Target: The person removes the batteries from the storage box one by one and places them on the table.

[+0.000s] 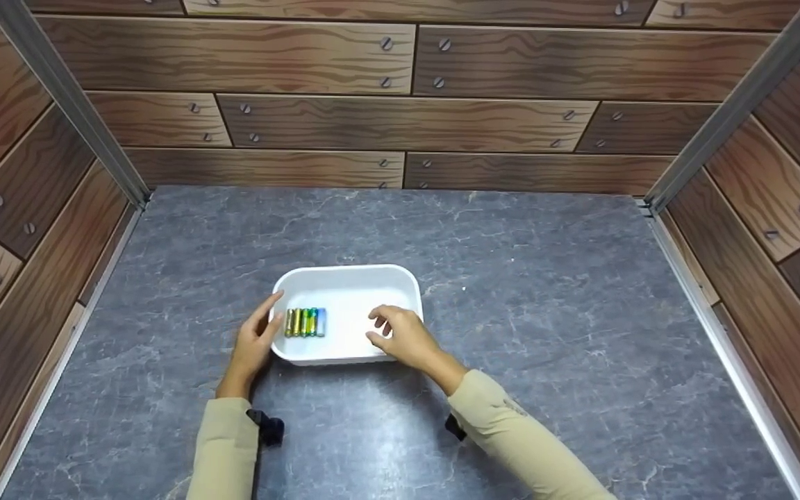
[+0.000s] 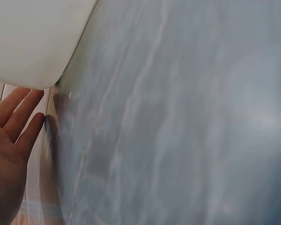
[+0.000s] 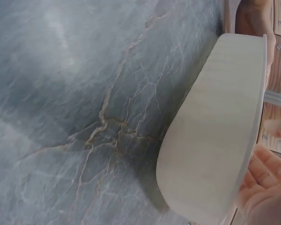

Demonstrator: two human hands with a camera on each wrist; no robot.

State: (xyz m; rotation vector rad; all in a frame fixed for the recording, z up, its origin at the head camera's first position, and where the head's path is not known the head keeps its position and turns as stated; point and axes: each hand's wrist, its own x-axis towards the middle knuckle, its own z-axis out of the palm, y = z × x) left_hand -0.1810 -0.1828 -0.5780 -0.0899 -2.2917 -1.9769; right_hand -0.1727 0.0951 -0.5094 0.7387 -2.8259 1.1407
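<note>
A white plastic tub [image 1: 348, 278] stands on the grey marbled table. Several AA-size batteries [image 1: 305, 323] lie side by side in a row at the left of its floor; most look green and gold, and the rightmost is pale blue. My left hand [image 1: 255, 340] rests against the tub's left side with its fingers extended; the left wrist view shows the fingers [image 2: 19, 117] by the tub's outer wall. Over the right part of the tub is my right hand [image 1: 403, 337], its fingers loosely bent and thumb apart, with nothing visible between them.
The grey table [image 1: 546, 312] extends around the tub. Wood-patterned panels [image 1: 317, 121] rise at the back and both sides, with metal posts [image 1: 726, 104] at the rear corners. A dark wrist camera [image 1: 271, 430] is strapped beneath the left sleeve [image 1: 223, 451].
</note>
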